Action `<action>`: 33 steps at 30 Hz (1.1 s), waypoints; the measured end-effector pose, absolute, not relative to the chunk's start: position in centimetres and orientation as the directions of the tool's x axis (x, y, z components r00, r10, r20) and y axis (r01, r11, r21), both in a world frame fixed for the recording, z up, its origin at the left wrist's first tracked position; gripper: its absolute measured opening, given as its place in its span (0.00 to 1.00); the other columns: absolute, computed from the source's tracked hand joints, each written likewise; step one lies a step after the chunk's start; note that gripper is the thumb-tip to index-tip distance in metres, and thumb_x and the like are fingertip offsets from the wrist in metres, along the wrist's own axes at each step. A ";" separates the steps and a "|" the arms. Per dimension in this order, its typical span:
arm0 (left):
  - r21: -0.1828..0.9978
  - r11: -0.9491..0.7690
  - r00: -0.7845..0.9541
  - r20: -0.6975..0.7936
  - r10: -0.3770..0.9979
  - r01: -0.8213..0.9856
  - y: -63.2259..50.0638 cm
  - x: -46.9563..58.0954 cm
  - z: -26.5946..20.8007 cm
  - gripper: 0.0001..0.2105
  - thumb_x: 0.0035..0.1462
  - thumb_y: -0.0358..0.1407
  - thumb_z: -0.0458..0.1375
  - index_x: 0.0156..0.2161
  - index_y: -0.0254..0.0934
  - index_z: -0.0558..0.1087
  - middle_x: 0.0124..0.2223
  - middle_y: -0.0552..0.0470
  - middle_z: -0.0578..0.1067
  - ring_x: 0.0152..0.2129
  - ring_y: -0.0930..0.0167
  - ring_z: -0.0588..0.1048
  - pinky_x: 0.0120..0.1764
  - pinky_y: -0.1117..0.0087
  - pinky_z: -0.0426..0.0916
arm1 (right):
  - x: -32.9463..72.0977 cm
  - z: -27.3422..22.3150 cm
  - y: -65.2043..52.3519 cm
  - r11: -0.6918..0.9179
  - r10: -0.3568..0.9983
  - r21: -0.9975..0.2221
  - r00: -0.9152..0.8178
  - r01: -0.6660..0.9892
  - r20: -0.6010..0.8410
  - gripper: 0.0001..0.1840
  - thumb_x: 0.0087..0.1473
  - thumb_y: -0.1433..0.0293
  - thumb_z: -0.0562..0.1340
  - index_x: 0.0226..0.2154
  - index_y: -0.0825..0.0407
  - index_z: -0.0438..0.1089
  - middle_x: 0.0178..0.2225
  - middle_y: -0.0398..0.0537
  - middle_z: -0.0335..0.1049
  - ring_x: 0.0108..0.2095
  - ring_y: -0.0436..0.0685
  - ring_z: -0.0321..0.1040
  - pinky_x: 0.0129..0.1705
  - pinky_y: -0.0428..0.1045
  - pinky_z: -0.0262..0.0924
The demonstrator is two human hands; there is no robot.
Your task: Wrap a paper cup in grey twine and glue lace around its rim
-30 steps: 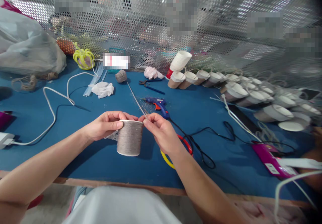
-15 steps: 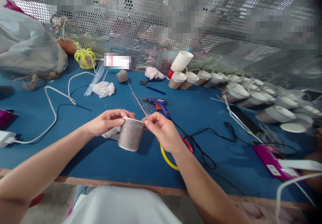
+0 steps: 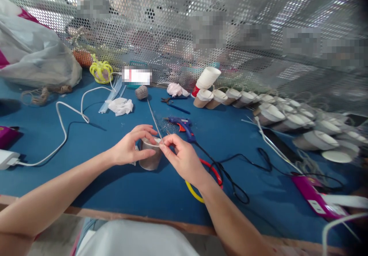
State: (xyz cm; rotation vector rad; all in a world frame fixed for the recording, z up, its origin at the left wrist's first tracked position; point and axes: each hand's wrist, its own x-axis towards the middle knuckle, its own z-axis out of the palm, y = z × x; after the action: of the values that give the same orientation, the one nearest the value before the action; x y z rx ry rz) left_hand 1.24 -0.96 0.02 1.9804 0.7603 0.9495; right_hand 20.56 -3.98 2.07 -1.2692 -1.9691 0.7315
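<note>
A paper cup [image 3: 150,161] wrapped in grey-brown cord is in front of me, its pale rim facing up and slightly tilted. My left hand [image 3: 136,145] reaches around its left side, thumb across the front and fingers spread over the rim, loosely apart. At the rim's right edge, my right hand [image 3: 179,154] pinches the cord [image 3: 154,118] between thumb and fingers. That cord runs taut to a small grey ball of cord [image 3: 141,92] farther back. Beyond my right hand lies a blue glue gun [image 3: 182,125].
Pliers [image 3: 175,104] and crumpled white tissue [image 3: 120,106] lie farther back. Wrapped cups [image 3: 299,120] crowd the right side, near stacked white cups [image 3: 209,77]. A white cable [image 3: 64,133] crosses the left; a red-yellow ring [image 3: 194,194] lies by my right wrist.
My left hand has loosened from its pinch on the rim and spread around the cup. The cup's opening now shows more. My right hand still pinches the cord at the rim.
</note>
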 end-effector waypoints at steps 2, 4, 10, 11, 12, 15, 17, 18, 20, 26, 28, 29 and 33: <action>0.833 -0.523 0.528 0.366 0.766 0.181 -1.1 1.5 0.1 0.07 0.49 0.35 0.60 0.33 0.34 0.70 0.47 0.40 0.72 0.53 0.60 0.63 0.54 0.55 0.58 | 20.3 2.2 -4.0 0.396 0.915 -0.719 -0.307 0.570 0.261 0.08 0.55 0.68 0.55 0.26 0.49 0.59 0.29 0.45 0.66 0.30 0.52 0.63 0.35 0.48 0.59; 0.828 -0.529 0.519 0.375 0.768 0.185 -1.3 1.7 0.2 0.05 0.50 0.34 0.59 0.31 0.34 0.70 0.46 0.40 0.73 0.52 0.61 0.64 0.53 0.55 0.59 | 20.1 2.3 -4.1 0.411 0.910 -0.705 -0.310 0.578 0.276 0.08 0.55 0.69 0.55 0.26 0.50 0.59 0.28 0.45 0.66 0.30 0.52 0.63 0.34 0.48 0.59; 0.836 -0.514 0.482 0.376 0.792 0.193 -1.7 2.1 0.4 0.03 0.49 0.33 0.58 0.28 0.35 0.69 0.43 0.41 0.74 0.50 0.62 0.67 0.52 0.56 0.61 | 19.9 2.2 -4.2 0.446 0.894 -0.673 -0.315 0.589 0.318 0.07 0.55 0.70 0.55 0.26 0.50 0.59 0.27 0.44 0.64 0.29 0.52 0.62 0.33 0.47 0.58; 0.839 -0.507 0.471 0.373 0.799 0.196 -1.8 2.2 0.4 0.03 0.49 0.33 0.57 0.27 0.35 0.69 0.43 0.41 0.74 0.49 0.62 0.67 0.53 0.57 0.61 | 19.9 2.2 -4.2 0.453 0.891 -0.669 -0.317 0.589 0.324 0.07 0.55 0.70 0.55 0.26 0.50 0.59 0.27 0.44 0.65 0.29 0.52 0.63 0.33 0.47 0.58; 0.844 -0.498 0.457 0.370 0.809 0.199 -1.9 2.2 0.4 0.03 0.49 0.32 0.57 0.27 0.35 0.68 0.42 0.42 0.74 0.49 0.63 0.68 0.53 0.57 0.61 | 19.8 2.1 -4.2 0.458 0.889 -0.666 -0.319 0.589 0.329 0.07 0.55 0.70 0.56 0.26 0.51 0.60 0.27 0.45 0.65 0.29 0.52 0.63 0.34 0.47 0.58; 0.854 -0.480 0.422 0.365 0.830 0.203 -2.1 2.3 0.5 0.03 0.48 0.32 0.57 0.26 0.35 0.68 0.41 0.42 0.74 0.47 0.64 0.69 0.53 0.58 0.61 | 19.6 2.1 -4.3 0.455 0.890 -0.671 -0.314 0.585 0.330 0.07 0.55 0.69 0.56 0.26 0.51 0.61 0.27 0.45 0.66 0.30 0.52 0.64 0.35 0.48 0.59; 0.855 -0.478 0.413 0.368 0.833 0.203 -2.1 2.3 0.5 0.04 0.48 0.32 0.57 0.25 0.35 0.67 0.40 0.42 0.74 0.47 0.64 0.69 0.53 0.58 0.61 | 19.6 2.1 -4.4 0.437 0.899 -0.700 -0.296 0.564 0.323 0.07 0.55 0.68 0.56 0.26 0.50 0.61 0.27 0.45 0.67 0.30 0.52 0.65 0.35 0.48 0.60; 0.854 -0.480 0.414 0.370 0.832 0.202 -2.2 2.3 0.5 0.04 0.48 0.32 0.57 0.25 0.36 0.67 0.40 0.43 0.74 0.47 0.64 0.69 0.53 0.58 0.62 | 19.6 2.0 -4.5 0.427 0.904 -0.724 -0.285 0.543 0.319 0.07 0.55 0.68 0.56 0.26 0.50 0.61 0.28 0.45 0.67 0.30 0.53 0.65 0.36 0.48 0.60; 0.851 -0.485 0.416 0.373 0.829 0.202 -2.2 2.2 0.5 0.04 0.49 0.32 0.57 0.25 0.36 0.67 0.41 0.43 0.75 0.48 0.64 0.69 0.52 0.58 0.62 | 19.6 1.8 -4.5 0.407 0.912 -0.774 -0.269 0.485 0.311 0.06 0.54 0.68 0.56 0.27 0.50 0.61 0.30 0.46 0.69 0.32 0.53 0.67 0.37 0.49 0.61; 0.840 -0.505 0.419 0.393 0.819 0.200 -2.2 2.0 0.4 0.05 0.49 0.33 0.56 0.25 0.35 0.68 0.41 0.42 0.75 0.48 0.63 0.69 0.51 0.57 0.62 | 19.8 1.1 -4.4 0.373 0.923 -0.838 -0.251 0.398 0.292 0.06 0.53 0.68 0.57 0.26 0.50 0.60 0.35 0.48 0.71 0.38 0.55 0.69 0.42 0.52 0.62; 0.838 -0.508 0.419 0.395 0.818 0.200 -2.2 2.0 0.3 0.05 0.49 0.33 0.56 0.25 0.35 0.68 0.40 0.42 0.75 0.48 0.63 0.69 0.51 0.57 0.63 | 19.8 1.0 -4.3 0.376 0.923 -0.839 -0.243 0.395 0.299 0.06 0.53 0.69 0.57 0.26 0.50 0.60 0.34 0.48 0.70 0.37 0.55 0.69 0.42 0.51 0.62; 0.838 -0.508 0.418 0.395 0.818 0.203 -2.2 2.0 0.3 0.05 0.49 0.33 0.56 0.25 0.36 0.67 0.40 0.42 0.75 0.48 0.63 0.69 0.51 0.57 0.63 | 19.7 1.0 -4.3 0.377 0.923 -0.836 -0.240 0.400 0.302 0.06 0.53 0.69 0.57 0.26 0.50 0.60 0.33 0.48 0.70 0.36 0.55 0.68 0.41 0.51 0.62; 0.835 -0.510 0.423 0.393 0.816 0.208 -2.1 2.1 0.4 0.03 0.47 0.32 0.56 0.26 0.36 0.67 0.40 0.42 0.75 0.47 0.63 0.70 0.51 0.57 0.63 | 19.6 0.9 -4.3 0.390 0.919 -0.819 -0.230 0.421 0.319 0.05 0.52 0.70 0.57 0.26 0.49 0.60 0.32 0.46 0.69 0.34 0.54 0.68 0.39 0.51 0.62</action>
State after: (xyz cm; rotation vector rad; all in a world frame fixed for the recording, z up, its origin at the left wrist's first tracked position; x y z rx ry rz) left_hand 2.12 -2.13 0.42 1.9596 0.8660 1.0776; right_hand 19.65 -4.26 0.93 -1.1634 -1.8203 0.7590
